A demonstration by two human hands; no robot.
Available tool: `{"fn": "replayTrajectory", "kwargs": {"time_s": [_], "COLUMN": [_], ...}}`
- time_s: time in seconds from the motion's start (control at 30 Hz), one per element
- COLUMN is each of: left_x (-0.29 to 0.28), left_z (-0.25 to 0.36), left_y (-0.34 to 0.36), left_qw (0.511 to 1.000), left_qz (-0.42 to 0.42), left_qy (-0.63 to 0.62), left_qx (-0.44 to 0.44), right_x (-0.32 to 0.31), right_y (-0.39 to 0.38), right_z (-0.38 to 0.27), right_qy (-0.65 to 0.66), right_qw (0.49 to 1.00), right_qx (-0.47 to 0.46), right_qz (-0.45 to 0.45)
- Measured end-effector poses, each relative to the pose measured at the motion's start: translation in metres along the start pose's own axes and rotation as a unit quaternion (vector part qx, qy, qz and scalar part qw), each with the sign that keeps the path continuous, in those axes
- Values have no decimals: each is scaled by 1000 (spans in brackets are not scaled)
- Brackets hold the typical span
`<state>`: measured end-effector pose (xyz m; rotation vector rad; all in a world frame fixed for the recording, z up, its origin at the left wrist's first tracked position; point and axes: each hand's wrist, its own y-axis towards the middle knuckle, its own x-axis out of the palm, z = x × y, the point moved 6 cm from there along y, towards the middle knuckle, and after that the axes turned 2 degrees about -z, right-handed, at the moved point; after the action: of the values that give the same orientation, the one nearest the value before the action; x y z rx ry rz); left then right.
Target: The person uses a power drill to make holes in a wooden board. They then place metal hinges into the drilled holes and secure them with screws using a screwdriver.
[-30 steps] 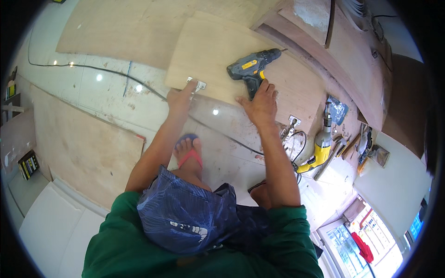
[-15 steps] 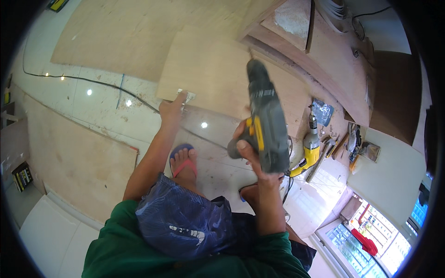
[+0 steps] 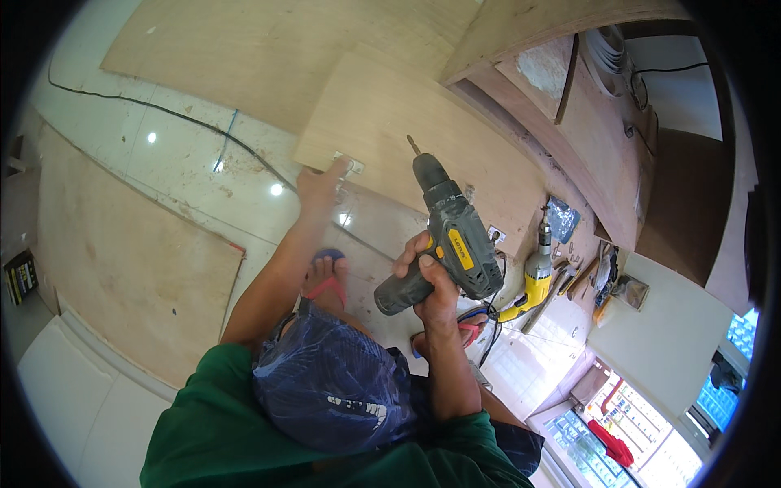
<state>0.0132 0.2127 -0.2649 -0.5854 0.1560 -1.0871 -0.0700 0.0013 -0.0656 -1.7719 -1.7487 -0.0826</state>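
A black and yellow cordless drill (image 3: pixel 457 232) is gripped in my right hand (image 3: pixel 435 285), fingers wrapped round its handle. Its bit points up and to the left, above a light plywood panel (image 3: pixel 390 122) and apart from it. My left hand (image 3: pixel 319 191) is at the panel's near edge, thumb and fingers closed on a metal cabinet hinge (image 3: pixel 350 163). Part of that hinge is hidden by the hand. A second hinge (image 3: pixel 496 234) sits near the panel's right end, partly behind the drill.
A yellow and silver corded drill (image 3: pixel 535 281) lies to the right, near a plastic bag (image 3: pixel 561 220) and several hand tools. A wooden cabinet frame (image 3: pixel 561 130) stands at far right. A black cable (image 3: pixel 244 154) crosses the tiled floor; another board (image 3: pixel 130 244) lies left.
The drill has come lower and nearer to me, its bit now tilted further left. My left hand stays at the hinge. The whole view has shifted slightly.
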Motion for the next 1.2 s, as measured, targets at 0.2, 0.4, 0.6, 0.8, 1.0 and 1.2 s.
{"fn": "replayTrajectory", "kwargs": {"time_s": [0.2, 0.4, 0.6, 0.8, 1.0, 1.2], "left_x": [6, 0, 1, -1, 6, -1], "left_z": [7, -2, -3, 0, 7, 4], "left_y": [-5, 2, 6, 6, -4, -5], "left_qw": [1000, 999, 988, 984, 992, 996], "left_qz": [-4, -20, -39, -57, -48, -45], "left_qy": [-27, -17, -69, -85, -60, -43], "left_qx": [-1, -38, -134, -144, -97, -70], "right_x": [6, -3, -22, -35, -38, 3], "right_y": [1, 18, 108, 178, 179, 110], "right_z": [-8, -34, -44, -13, -8, 42], "right_qy": [-8, -300, -667, -716, -761, -707], "right_qw": [1000, 953, 740, 693, 623, 655], "right_qx": [-10, -24, -90, -88, -181, -251], "right_qz": [0, -29, -4, -16, 20, -94]}}
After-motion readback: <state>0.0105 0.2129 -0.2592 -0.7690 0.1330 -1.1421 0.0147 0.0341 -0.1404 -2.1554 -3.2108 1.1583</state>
